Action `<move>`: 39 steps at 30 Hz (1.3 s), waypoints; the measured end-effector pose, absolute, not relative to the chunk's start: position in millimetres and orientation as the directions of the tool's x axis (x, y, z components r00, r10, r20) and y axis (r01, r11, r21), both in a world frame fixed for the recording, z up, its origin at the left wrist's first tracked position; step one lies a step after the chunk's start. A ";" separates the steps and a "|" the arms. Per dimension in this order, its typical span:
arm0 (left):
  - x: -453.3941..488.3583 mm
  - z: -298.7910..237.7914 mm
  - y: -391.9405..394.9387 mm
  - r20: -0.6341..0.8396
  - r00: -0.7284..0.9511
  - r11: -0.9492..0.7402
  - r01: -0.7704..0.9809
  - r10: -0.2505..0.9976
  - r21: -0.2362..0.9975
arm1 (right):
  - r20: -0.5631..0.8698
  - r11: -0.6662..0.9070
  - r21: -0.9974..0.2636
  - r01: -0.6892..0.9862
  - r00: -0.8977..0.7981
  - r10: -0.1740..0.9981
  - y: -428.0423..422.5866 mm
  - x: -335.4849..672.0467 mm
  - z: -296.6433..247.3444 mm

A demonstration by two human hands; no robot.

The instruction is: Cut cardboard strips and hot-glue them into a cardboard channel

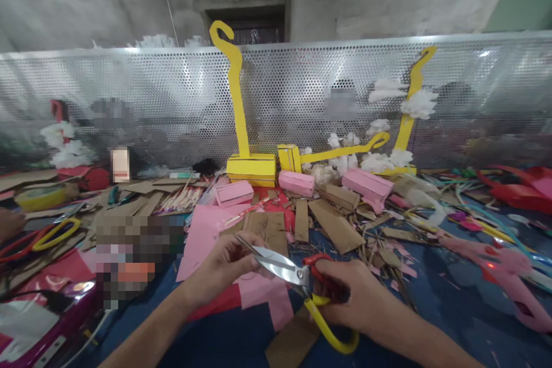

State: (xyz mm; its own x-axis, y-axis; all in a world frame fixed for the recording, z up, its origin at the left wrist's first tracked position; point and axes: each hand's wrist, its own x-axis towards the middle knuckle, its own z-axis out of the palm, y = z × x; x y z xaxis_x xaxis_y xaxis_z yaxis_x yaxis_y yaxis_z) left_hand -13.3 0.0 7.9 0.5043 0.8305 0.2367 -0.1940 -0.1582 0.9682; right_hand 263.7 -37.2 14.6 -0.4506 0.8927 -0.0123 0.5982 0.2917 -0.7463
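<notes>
My right hand (pixel 353 296) is closed around the red and yellow handles of a pair of scissors (pixel 293 273). The steel blades point left and are slightly apart. My left hand (pixel 224 264) is closed in a pinch right at the blade tips, holding a thin strip of cardboard (pixel 241 240). Both hands hover over a blue table (pixel 452 310) littered with pink paper (pixel 202 236) and brown cardboard pieces (pixel 267 227).
Yellow cardboard hook figures on boxes (pixel 251 168) and pink boxes (pixel 366 183) stand at the back before a perforated metal screen (pixel 302 98). White paper flowers (pixel 418 104), coloured strips at right, another yellow-handled scissors (pixel 56 233) at left, and a cardboard scrap (pixel 291 342) lie nearby.
</notes>
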 end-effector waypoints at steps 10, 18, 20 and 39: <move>-15.8 4.7 -0.2 0.256 0.510 -0.128 -0.272 0.821 0.954 | 0.152 0.372 -0.664 0.649 -0.370 0.916 -36.4 267.6 8.2; -15.0 6.0 0.8 0.288 0.487 -0.180 -0.258 0.824 0.949 | 0.186 0.409 -0.638 0.653 -0.384 0.904 -46.8 263.3 18.4; -15.4 6.3 0.4 0.275 0.479 -0.182 -0.231 0.833 0.956 | 0.196 0.438 -0.639 0.633 -0.417 0.888 -46.8 262.9 19.9; -15.0 -0.4 2.2 0.243 0.450 -0.209 -0.126 0.859 0.970 | 0.197 0.475 -0.704 0.528 -0.498 0.845 -41.5 265.1 10.1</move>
